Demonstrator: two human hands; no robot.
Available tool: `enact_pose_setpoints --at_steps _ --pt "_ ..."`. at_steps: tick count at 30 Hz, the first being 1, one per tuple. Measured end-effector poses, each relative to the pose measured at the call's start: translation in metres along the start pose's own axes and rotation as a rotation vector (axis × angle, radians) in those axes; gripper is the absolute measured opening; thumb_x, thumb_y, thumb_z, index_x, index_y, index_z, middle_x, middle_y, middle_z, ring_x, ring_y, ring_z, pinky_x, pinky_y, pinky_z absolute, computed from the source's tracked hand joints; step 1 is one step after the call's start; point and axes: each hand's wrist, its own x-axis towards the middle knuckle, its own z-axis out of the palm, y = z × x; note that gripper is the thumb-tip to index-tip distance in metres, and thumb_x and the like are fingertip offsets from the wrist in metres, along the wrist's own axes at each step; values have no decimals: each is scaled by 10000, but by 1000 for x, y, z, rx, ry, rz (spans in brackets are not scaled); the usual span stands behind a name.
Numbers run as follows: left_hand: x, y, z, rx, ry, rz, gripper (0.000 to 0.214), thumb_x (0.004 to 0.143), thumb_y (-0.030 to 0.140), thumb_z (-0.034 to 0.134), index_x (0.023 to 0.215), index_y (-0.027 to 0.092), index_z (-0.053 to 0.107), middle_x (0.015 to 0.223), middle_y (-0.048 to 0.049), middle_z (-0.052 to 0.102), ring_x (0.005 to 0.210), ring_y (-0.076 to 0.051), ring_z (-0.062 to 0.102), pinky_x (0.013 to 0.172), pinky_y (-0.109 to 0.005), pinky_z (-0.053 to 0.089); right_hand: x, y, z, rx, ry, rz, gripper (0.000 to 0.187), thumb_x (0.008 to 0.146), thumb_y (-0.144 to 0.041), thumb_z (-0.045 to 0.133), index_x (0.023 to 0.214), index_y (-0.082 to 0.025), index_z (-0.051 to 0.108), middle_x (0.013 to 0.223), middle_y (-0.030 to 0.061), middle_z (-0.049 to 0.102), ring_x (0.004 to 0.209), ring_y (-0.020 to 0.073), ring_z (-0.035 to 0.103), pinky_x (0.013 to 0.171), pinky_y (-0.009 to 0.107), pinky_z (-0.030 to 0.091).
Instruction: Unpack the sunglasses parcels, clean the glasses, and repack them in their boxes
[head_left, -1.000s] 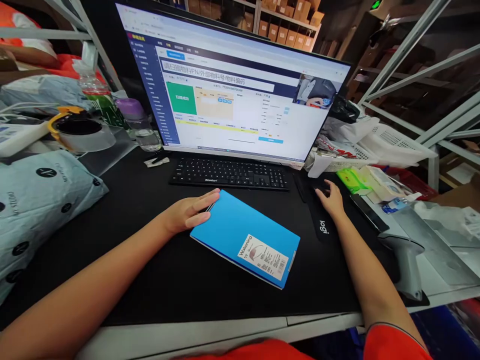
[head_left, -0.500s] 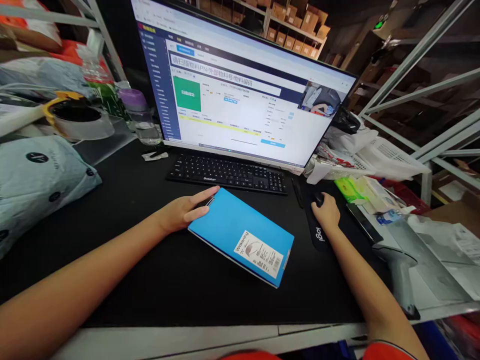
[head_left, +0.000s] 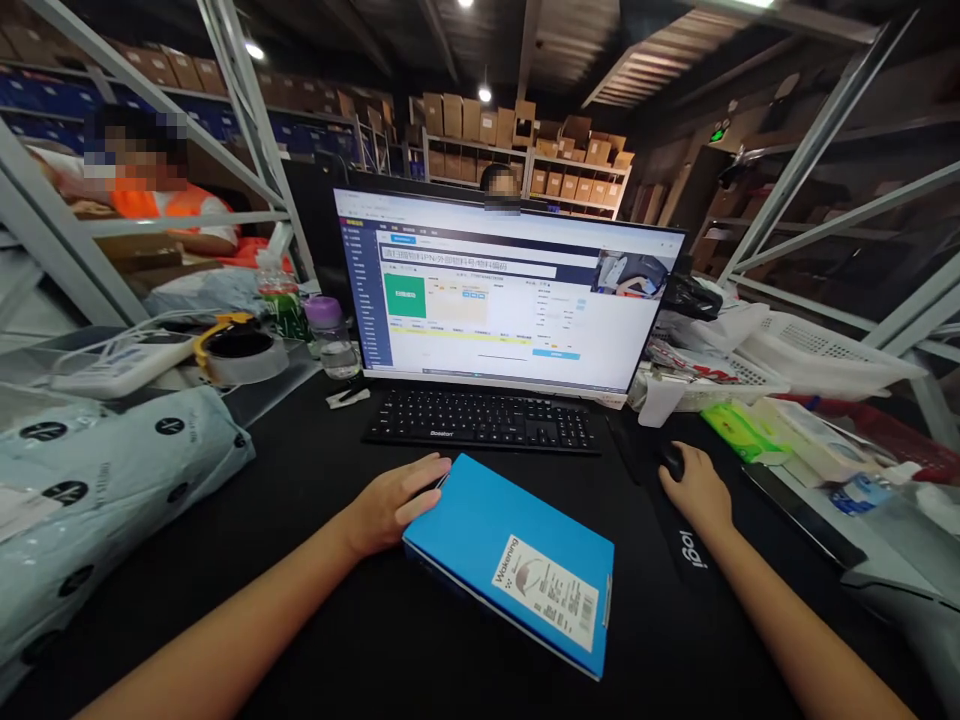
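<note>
Left hand [head_left: 394, 505], fingers partly curled, holds the left end of a blue box [head_left: 480, 535] before a keyboard [head_left: 484, 420]; a careless forward shove could press keys. Farther right, a mouse [head_left: 671, 459] sits within the loosely curled right hand [head_left: 703, 495].

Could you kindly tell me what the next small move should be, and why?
Perhaps a slight push of the small black computer mouse, since the right hand already rests on it, while the left hand touches the flat blue rectangular box.
</note>
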Motion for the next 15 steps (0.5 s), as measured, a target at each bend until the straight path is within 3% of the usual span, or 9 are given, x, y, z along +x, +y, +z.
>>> enact_pose_setpoints --at_steps 15 --pt "1 0 2 95 13 17 531 974 131 541 1458 146 324 1336 -152 539 1304 -225 562 1092 -457 551 -1 1 3 -7 15 -96 437 914 -367 517 1309 -192 583 1339 126 584 1123 282 651 881 386 551"
